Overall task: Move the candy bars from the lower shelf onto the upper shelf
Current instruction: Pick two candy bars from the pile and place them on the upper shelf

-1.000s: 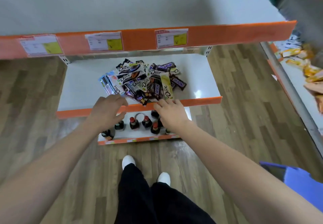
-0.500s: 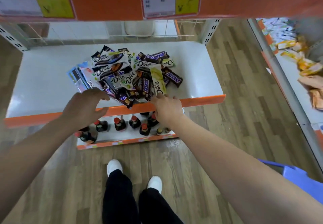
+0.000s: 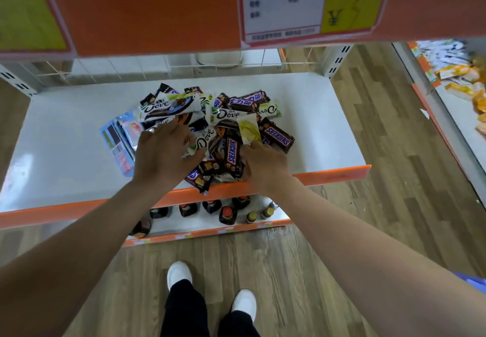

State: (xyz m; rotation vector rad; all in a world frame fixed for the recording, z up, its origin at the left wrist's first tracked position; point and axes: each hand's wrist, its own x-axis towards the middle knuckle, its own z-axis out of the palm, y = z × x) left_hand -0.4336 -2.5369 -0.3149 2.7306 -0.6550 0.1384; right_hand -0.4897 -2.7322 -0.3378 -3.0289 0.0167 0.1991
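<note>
Both hands are down on the heap of candy bars (image 3: 210, 131), which lies on the lower shelf (image 3: 310, 126), middle to near edge. One wrapper at the near side hangs over the orange lip. None has gone to the upper shelf (image 3: 147, 8) yet, as far as I can see; only its orange front edge shows, at the top of view.

Left hand (image 3: 164, 158): fingers spread and bent over the left part of the heap, thumb touching a white wrapper. Not clamped on anything that I can make out. Right hand (image 3: 265, 164): fingers reach into the right side of the heap; fingertips hidden among the wrappers, so I cannot tell whether they hold one.

Step in hand, my judgement: gather a bunch. Best to scoop from both sides toward the middle and lift together, since the wrappers look slick and loose. Mind the overhanging bar; a careless sweep could tip it off onto the bottles (image 3: 210, 209) below. Draw the bunch out toward me before lifting, because the upper shelf overhangs the heap.

Writing readable: "Dove" on several white wrappers, "SNICKERS" on brown ones. The price tag (image 3: 310, 5) on the upper shelf carries a "¥" sign on yellow; other print is too blurred.
</note>
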